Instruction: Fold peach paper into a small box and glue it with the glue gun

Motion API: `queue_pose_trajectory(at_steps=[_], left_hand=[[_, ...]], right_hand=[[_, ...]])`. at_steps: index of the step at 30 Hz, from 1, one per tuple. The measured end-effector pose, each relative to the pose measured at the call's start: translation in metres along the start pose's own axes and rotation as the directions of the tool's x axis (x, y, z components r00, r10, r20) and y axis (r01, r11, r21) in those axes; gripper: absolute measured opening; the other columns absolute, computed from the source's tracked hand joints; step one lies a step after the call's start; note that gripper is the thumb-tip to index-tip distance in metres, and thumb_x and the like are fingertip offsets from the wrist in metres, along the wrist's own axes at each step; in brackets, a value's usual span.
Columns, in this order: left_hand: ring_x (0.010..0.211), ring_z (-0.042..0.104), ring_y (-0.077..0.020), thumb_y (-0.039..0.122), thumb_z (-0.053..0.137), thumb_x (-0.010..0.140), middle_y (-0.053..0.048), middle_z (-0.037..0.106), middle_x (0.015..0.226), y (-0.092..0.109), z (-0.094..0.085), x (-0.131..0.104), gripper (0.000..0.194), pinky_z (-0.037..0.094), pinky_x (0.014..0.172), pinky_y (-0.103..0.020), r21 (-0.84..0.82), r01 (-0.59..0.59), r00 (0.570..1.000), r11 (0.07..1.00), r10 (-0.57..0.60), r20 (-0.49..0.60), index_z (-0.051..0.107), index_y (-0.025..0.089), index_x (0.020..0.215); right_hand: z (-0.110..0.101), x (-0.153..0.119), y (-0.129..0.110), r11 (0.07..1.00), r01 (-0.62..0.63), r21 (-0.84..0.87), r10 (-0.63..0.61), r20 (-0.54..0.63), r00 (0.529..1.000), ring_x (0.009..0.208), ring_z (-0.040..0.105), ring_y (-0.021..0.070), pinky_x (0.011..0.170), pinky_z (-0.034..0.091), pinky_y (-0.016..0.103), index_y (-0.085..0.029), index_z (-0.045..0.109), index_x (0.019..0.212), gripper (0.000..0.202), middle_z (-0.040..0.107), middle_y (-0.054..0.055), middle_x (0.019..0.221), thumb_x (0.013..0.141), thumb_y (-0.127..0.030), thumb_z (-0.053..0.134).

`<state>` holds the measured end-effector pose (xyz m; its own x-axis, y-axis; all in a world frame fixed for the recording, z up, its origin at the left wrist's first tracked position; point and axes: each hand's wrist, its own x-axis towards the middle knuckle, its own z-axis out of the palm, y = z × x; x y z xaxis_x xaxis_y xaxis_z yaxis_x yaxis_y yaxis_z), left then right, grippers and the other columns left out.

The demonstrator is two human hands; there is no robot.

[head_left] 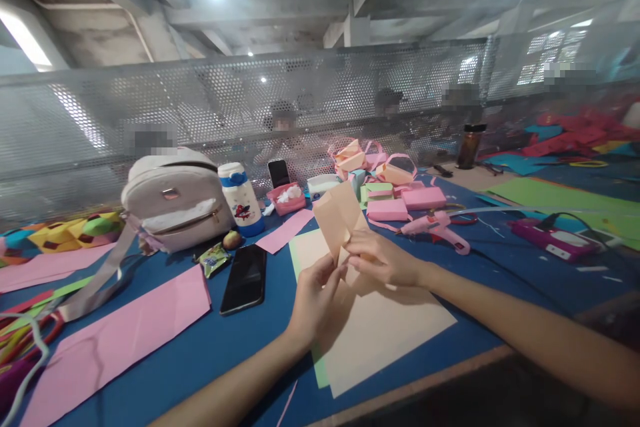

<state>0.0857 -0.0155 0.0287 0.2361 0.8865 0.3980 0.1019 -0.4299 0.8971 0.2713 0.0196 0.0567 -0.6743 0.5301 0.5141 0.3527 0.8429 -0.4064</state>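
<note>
A folded piece of cream paper (336, 213) is held up between my two hands, above large cream sheets (385, 340) that lie on a green sheet (321, 363). My left hand (316, 290) pinches its lower edge from the left. From the right, my right hand (383, 259) grips the same piece, fingers bent and close to the left fingertips. The fold between the fingers is partly hidden. A pink glue gun (435, 227) lies to the right of my right hand.
A black phone (244, 279), pink sheets (130, 333), a white backpack (175, 200) and a bottle (241, 203) stand or lie left. Behind are small paper boxes (387, 203) and a mesh partition (200, 103). A purple device (553, 240) with cables lies right.
</note>
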Motion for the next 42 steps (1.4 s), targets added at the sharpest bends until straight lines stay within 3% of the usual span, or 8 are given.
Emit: queue_pose_trajectory(at_steps=[4, 8, 12, 17, 22, 25, 33, 42], left_hand=[[0.062, 0.047, -0.0117, 0.031, 0.062, 0.087, 0.003, 0.052, 0.062, 0.0, 0.0, 0.002, 0.026, 0.037, 0.058, -0.02, -0.023, 0.027, 0.999, 0.999, -0.028, -0.032, 0.06, 0.015, 0.067], [0.066, 0.053, -0.0139, 0.035, 0.063, 0.087, 0.0, 0.061, 0.068, 0.004, 0.001, 0.002, 0.023, 0.042, 0.062, -0.022, -0.089, 0.049, 0.999, 0.995, -0.048, 0.016, 0.067, 0.014, 0.075], [0.068, 0.059, -0.0154, 0.045, 0.066, 0.085, -0.002, 0.066, 0.072, 0.004, 0.0, 0.002, 0.032, 0.049, 0.067, -0.025, -0.228, 0.137, 0.989, 0.964, -0.118, 0.093, 0.069, 0.014, 0.077], [0.068, 0.063, -0.0151, 0.051, 0.069, 0.083, -0.001, 0.067, 0.07, -0.001, -0.002, 0.002, 0.038, 0.053, 0.069, -0.026, -0.296, 0.214, 0.977, 0.931, -0.201, 0.074, 0.068, 0.014, 0.075], [0.061, 0.064, -0.0148, 0.053, 0.068, 0.084, -0.003, 0.071, 0.074, -0.005, -0.004, 0.004, 0.047, 0.053, 0.064, -0.027, -0.273, 0.228, 0.971, 0.934, -0.199, 0.132, 0.068, 0.014, 0.11], [0.057, 0.06, -0.0132, 0.05, 0.065, 0.087, -0.003, 0.07, 0.073, -0.007, -0.006, 0.006, 0.049, 0.051, 0.06, -0.025, -0.207, 0.175, 0.979, 0.963, -0.148, 0.142, 0.066, 0.013, 0.119], [0.063, 0.062, -0.015, 0.048, 0.062, 0.089, -0.005, 0.072, 0.08, -0.007, -0.007, 0.006, 0.042, 0.046, 0.057, -0.023, -0.166, 0.099, 0.993, 0.981, -0.086, 0.085, 0.07, 0.013, 0.112], [0.069, 0.06, -0.0159, 0.048, 0.06, 0.09, -0.003, 0.068, 0.078, -0.003, -0.006, 0.005, 0.035, 0.046, 0.063, -0.024, -0.125, 0.071, 0.994, 0.99, -0.06, 0.092, 0.069, 0.014, 0.095]], right_hand=[[-0.001, -0.002, 0.0, 0.997, -0.016, 0.079, 0.024, -0.112, 0.993, 0.083, 0.059, 0.0199, 0.08, 0.042, 0.033, -0.019, 0.063, 0.086, 0.024, 0.065, 0.006, 0.086, 0.098, -0.024, 0.042], [-0.002, -0.001, 0.001, 0.976, -0.102, 0.191, 0.144, -0.219, 0.965, 0.084, 0.061, 0.0184, 0.079, 0.045, 0.03, -0.019, 0.065, 0.09, 0.012, 0.067, 0.004, 0.089, 0.094, -0.023, 0.054], [-0.005, 0.0, 0.003, 0.962, -0.138, 0.235, 0.196, -0.245, 0.95, 0.083, 0.061, 0.0174, 0.078, 0.046, 0.029, -0.02, 0.063, 0.101, 0.015, 0.067, 0.002, 0.092, 0.087, -0.019, 0.067], [-0.004, 0.001, 0.002, 0.984, -0.094, 0.15, 0.125, -0.214, 0.969, 0.087, 0.06, 0.0191, 0.08, 0.046, 0.03, -0.02, 0.065, 0.089, 0.001, 0.065, 0.003, 0.089, 0.089, -0.019, 0.066], [-0.003, -0.001, 0.0, 0.988, -0.125, 0.087, 0.141, -0.217, 0.966, 0.085, 0.059, 0.0193, 0.077, 0.046, 0.03, -0.021, 0.063, 0.1, 0.012, 0.066, 0.004, 0.094, 0.088, -0.021, 0.068], [-0.007, -0.001, 0.002, 0.992, -0.115, 0.046, 0.122, -0.228, 0.966, 0.085, 0.059, 0.0195, 0.078, 0.045, 0.031, -0.02, 0.064, 0.092, 0.001, 0.066, 0.003, 0.089, 0.091, -0.021, 0.065], [-0.015, 0.001, 0.011, 0.997, -0.07, -0.027, 0.065, -0.152, 0.986, 0.087, 0.06, 0.0191, 0.077, 0.045, 0.03, -0.02, 0.069, 0.085, 0.009, 0.065, 0.004, 0.09, 0.093, -0.022, 0.064], [-0.013, -0.002, 0.013, 0.997, -0.02, -0.076, 0.006, -0.186, 0.983, 0.085, 0.06, 0.0197, 0.074, 0.046, 0.03, -0.021, 0.074, 0.088, 0.02, 0.064, 0.005, 0.086, 0.096, -0.032, 0.06]])
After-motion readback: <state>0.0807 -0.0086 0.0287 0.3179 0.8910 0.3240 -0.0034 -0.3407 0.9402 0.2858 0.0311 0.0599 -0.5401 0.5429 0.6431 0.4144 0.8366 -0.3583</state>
